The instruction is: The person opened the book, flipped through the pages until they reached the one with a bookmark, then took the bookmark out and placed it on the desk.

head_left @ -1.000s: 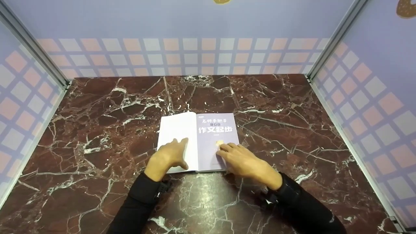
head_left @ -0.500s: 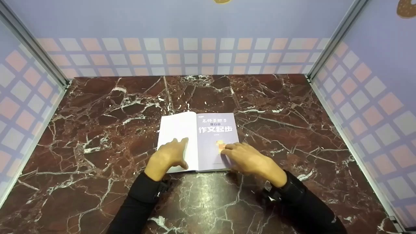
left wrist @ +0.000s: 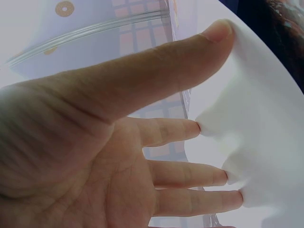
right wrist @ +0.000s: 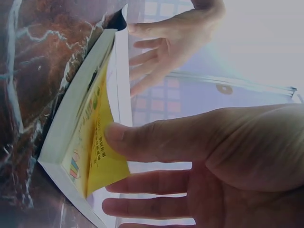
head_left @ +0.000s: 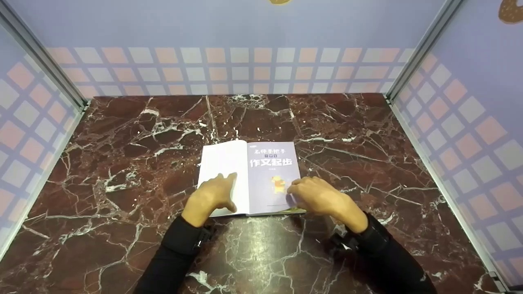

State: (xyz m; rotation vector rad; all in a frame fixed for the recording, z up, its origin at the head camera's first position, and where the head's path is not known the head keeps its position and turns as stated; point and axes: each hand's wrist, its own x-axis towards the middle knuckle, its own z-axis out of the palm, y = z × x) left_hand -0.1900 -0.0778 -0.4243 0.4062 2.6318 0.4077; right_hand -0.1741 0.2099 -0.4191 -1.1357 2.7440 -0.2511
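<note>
An open book (head_left: 261,196) lies on the table, with a blank white page (head_left: 222,161) on its left and a purple title page (head_left: 261,173) on its right. My left hand (head_left: 209,198) presses straight, spread fingertips and thumb onto the white page, which dents under them in the left wrist view. At the lower right edge of the purple page, my right hand (head_left: 320,198) pinches a leaf between thumb and fingers. In the right wrist view that leaf is bent up, showing a yellow printed underside (right wrist: 107,159) above the page block (right wrist: 76,114).
The dark red marbled table (head_left: 122,245) extends around the book. Pale purple panels with a checked pattern (head_left: 239,65) wall in the back and both sides, joined by metal corner posts (head_left: 423,53).
My right hand has slid rightward to the title page's outer edge, uncovering the printed yellow figure. The lower right corner now lifts. My left hand stays in place.
</note>
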